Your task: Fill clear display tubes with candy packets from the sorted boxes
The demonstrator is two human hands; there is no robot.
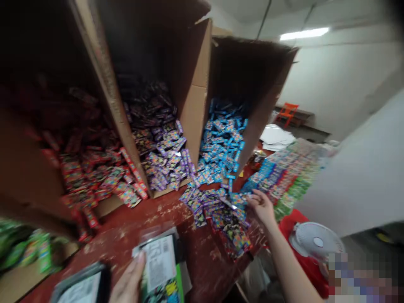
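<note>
At the bottom of the head view my left hand (128, 280) is closed, its thumb over the side of a labelled pack (160, 263). The pack has a white printed label, dark edges and a green side with colourful print. My right hand (261, 206) reaches over the right end of a loose heap of small candy packets (225, 216), mostly purple, with some blue and red. Its fingers are bent together at blue packets, and whatever is between them is too small to make out. A second black-edged pack (82, 288) with a white label lies left of my left hand.
Tall cardboard boxes lie open towards me, holding red packets (101, 179), purple packets (167, 162), blue packets (222, 145) and green packets (34, 248). They stand on a worn red table (126, 227). Rows of coloured packets (284, 168), white sheets (276, 136) and a fan (317, 240) are at right.
</note>
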